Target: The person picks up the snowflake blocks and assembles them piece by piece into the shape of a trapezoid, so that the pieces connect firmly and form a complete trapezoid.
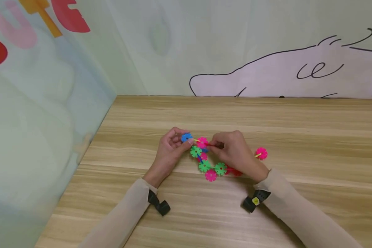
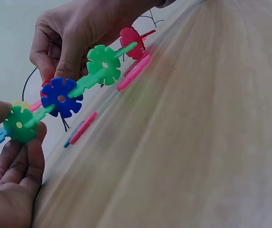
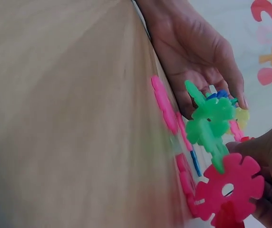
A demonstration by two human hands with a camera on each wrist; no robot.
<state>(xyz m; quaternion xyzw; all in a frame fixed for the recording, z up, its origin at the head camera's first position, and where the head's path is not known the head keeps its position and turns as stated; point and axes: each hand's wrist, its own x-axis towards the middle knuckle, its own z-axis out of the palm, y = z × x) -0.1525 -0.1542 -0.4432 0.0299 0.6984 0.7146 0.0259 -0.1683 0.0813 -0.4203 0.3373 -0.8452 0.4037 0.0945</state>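
Observation:
My left hand [image 1: 168, 150] holds one end of a chain of notched plastic flower discs, thumb on a light-blue disc [image 1: 187, 137]. A pink disc [image 1: 202, 142] joins on by a yellow one seen edge-on. Beside it, my right hand [image 1: 235, 151] pinches a red disc [image 1: 209, 144] between thumb and finger, touching or slotted into the pink one; I cannot tell which. Green discs [image 1: 204, 165] and a dark-blue disc [image 2: 61, 98] continue the chain above the table. Its far end, with a red disc [image 2: 130, 42], passes partly under my right hand.
Loose pink discs [image 1: 210, 175] lie flat on the wooden table [image 1: 186, 213] below the chain. Another pink disc [image 1: 261, 153] with a yellow piece sits right of my right hand. A printed wall [image 1: 161, 69] borders the table's back; another stands at left.

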